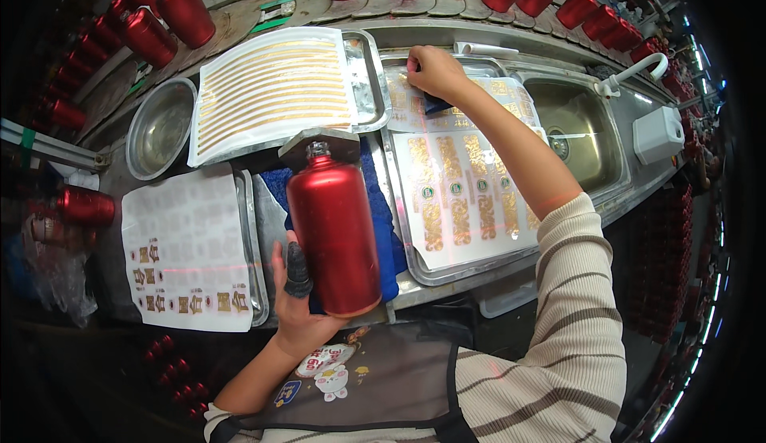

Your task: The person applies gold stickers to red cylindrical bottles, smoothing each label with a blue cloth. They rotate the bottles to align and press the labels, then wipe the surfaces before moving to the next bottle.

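Observation:
My left hand (302,315), with a dark wrap on one finger, holds a glossy red bottle (335,236) by its side. The bottle stands nearly upright, its bare threaded neck at the top. Over the far end of the right tray, my right hand (436,73) is closed, its fingertips curled down at a sheet of gold decals (507,96). What they pinch, if anything, is hidden. A dark blue piece (436,106) shows beneath that wrist; its kind is unclear. Nearer on this tray lies a decal sheet (435,244) with gold columns and green round marks.
A sheet of gold strips (275,92) covers the back tray, beside a metal bowl (162,128). Front left lies a partly used decal sheet (187,244). A blue cloth (386,236) sits behind the bottle. Right is a sink (578,136); red bottles (186,14) line the conveyor behind.

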Demonstrator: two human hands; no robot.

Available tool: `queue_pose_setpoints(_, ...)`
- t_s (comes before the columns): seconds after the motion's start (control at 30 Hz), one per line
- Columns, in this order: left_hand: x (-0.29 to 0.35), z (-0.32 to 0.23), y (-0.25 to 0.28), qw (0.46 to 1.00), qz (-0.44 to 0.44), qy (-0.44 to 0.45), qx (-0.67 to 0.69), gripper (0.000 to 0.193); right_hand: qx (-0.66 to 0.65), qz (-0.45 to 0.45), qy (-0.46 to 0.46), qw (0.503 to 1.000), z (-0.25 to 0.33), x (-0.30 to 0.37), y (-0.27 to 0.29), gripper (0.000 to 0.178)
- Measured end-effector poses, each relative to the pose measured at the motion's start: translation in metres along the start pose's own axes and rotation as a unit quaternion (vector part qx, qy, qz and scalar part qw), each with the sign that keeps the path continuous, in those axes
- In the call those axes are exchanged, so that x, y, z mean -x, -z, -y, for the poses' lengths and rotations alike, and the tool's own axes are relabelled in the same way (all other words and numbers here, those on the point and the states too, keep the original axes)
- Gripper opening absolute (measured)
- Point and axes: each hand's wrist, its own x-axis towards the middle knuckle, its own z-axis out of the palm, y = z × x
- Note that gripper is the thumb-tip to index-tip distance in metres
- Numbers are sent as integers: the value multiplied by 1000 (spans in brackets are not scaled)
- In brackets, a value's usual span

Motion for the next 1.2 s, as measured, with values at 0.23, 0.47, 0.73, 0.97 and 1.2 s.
queue_pose_setpoints(0.23,3,0,0,1000,3,1,-5,126,-15,-18,53,998,27,24,24,14)
queue_pose_setpoints(0.47,2,0,1,1000,2,-13,-1,121,108,110,138,978,22,33,26,51)
queue_pose_setpoints(0.73,4,-1,2,1000,14,-15,21,114,194,133,134,963,36,43,34,59)
queue_pose_setpoints(0.97,9,7,2,998,-15,-65,-10,113,147,41,133,979,20,41,26,51)
queue_pose_setpoints(1.2,2,10,31,995,22,-101,-3,102,212,43,157,964,19,44,25,44)
